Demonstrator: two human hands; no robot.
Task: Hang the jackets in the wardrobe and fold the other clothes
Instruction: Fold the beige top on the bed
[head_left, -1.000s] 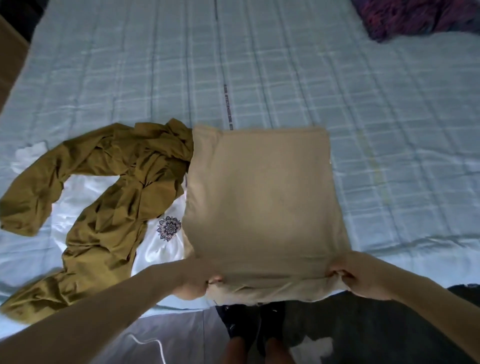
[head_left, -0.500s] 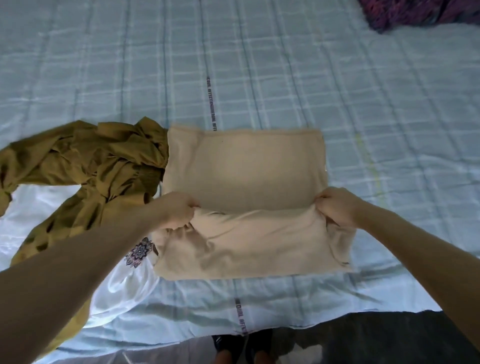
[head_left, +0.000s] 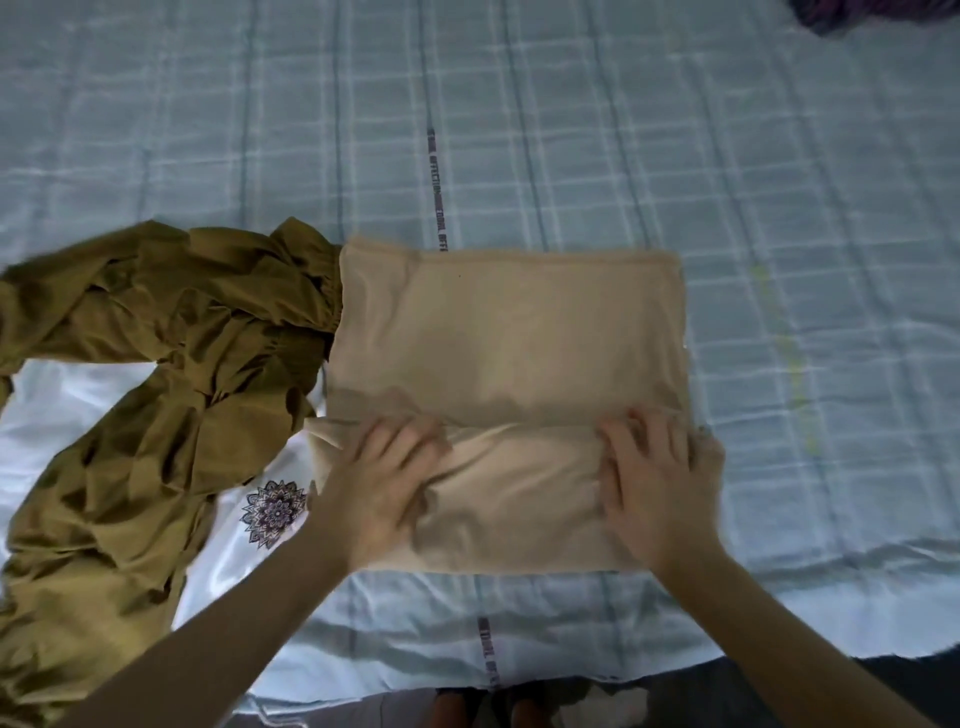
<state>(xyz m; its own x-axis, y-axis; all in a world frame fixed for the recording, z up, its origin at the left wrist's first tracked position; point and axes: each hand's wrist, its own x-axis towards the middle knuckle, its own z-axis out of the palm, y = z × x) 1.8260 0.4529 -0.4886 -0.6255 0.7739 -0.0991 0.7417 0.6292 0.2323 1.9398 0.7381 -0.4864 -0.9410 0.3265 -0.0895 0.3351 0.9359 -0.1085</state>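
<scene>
While both of my hands lie flat on the near half of the beige garment (head_left: 509, 374), I judge the fold as partly made: the near flap is doubled over toward the middle and its edge runs crosswise between my fingers. My left hand (head_left: 382, 483) presses near the left end of that flap and my right hand (head_left: 657, 478) near the right end, fingers of both loosely spread and straight, pinching nothing that I can see. The garment's long axis runs left to right across the checked bedsheet (head_left: 571, 130), so the unfolded far half lies straight ahead of my fingertips, away from me, about equally near to either hand. I judge that the next move turns on that direction: smoothing or rolling forward along the short axis, both hands together, or the ends will skew. Just to the left, touching the beige piece's left edge, sprawls the crumpled olive garment (head_left: 171, 384), over a white garment with a mandala print (head_left: 274, 512); both look unfolded. A dark purple fabric (head_left: 872, 13) sits at the far right corner.
</scene>
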